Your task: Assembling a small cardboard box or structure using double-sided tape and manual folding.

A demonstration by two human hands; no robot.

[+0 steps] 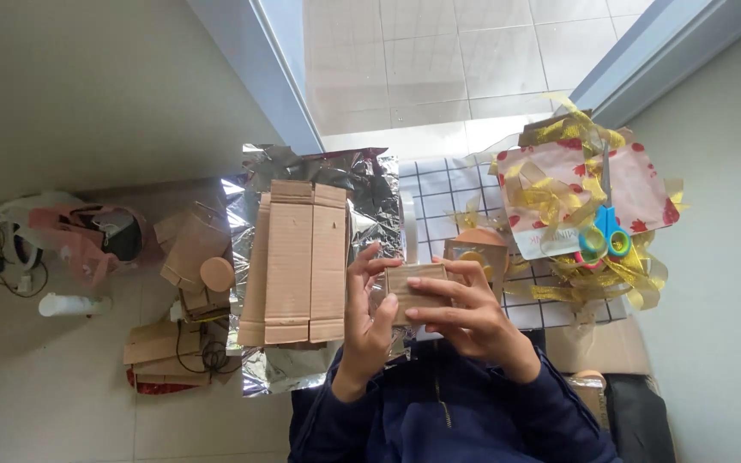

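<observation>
At lower centre of the frame, the left hand (369,319) and right hand (465,310) pinch a small cardboard piece (416,290) by its edges (light, stiff, likely easily creased), fingers closed around it, right of the flattened cardboard box (295,261).

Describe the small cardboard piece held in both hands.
The cardboard piece is small, brown and roughly rectangular, with a crease line near its top edge. It looks like plain corrugated board. It is held flat toward the camera above the foil sheet. The left hand grips its left end; the right hand lays fingers across its right side and lower edge.
</observation>
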